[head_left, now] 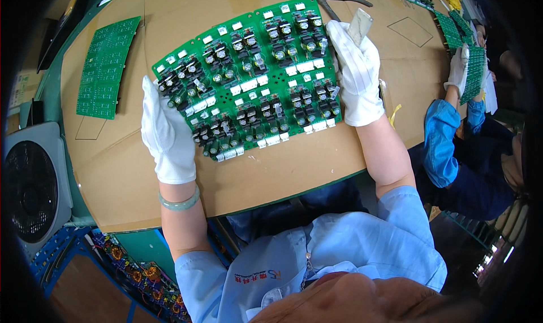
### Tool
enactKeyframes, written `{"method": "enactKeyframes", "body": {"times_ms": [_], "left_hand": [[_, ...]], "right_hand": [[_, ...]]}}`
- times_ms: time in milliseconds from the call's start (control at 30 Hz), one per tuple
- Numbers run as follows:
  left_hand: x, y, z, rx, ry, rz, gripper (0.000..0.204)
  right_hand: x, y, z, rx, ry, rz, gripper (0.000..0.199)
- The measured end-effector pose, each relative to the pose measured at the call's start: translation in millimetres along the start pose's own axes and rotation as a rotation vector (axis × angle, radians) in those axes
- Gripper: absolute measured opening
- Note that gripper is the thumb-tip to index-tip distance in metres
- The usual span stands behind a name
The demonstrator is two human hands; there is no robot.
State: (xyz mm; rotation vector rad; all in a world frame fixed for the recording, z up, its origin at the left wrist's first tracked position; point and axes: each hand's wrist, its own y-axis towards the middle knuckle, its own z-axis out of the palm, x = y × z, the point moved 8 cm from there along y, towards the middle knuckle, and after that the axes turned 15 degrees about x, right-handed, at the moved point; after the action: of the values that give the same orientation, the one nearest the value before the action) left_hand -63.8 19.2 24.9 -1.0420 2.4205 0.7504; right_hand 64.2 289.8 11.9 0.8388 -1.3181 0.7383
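A large green circuit board panel point(249, 83), crowded with black parts, capacitors and white connectors, is held tilted above the cardboard-covered table point(271, 181). My left hand point(168, 145), in a white glove, grips its left edge, with part of the fingers hidden by the board. At the right edge my gloved right hand point(359, 85) grips the panel too. A short off-white block point(361, 26) stands up from between the thumb and fingers of that hand; its kind is unclear. Just beyond the panel's far right corner lie dark-handled pliers point(339, 0).
Another green board point(107, 68) lies at the left. A grey fan point(33, 190) stands beside the table's left edge. Boards with copper coils point(150, 278) sit low at left. On the right, a co-worker's gloved hand point(457, 71) holds a green board point(474, 77), near more boards point(448, 32).
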Motion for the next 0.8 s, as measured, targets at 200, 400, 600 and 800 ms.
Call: {"method": "enactKeyframes", "body": {"times_ms": [200,400,600,800], "left_hand": [[0.5,5.7,5.0,0.05,-0.198,0.028,0.036],[39.6,9.0,30.9,0.118,-1.042,-0.544,0.033],[39.0,12.9,28.9,0.197,-0.949,-0.468,0.043],[32.3,17.7,22.9,0.171,-0.866,-0.44,0.043]], "right_hand": [[0.1,-0.6,5.4,0.021,0.132,0.057,0.03],[6.8,0.1,6.7,0.074,0.057,0.006,0.028],[8.4,1.5,6.5,0.075,0.036,-0.012,0.026],[9.4,2.2,6.5,0.084,0.038,-0.03,0.026]]}}
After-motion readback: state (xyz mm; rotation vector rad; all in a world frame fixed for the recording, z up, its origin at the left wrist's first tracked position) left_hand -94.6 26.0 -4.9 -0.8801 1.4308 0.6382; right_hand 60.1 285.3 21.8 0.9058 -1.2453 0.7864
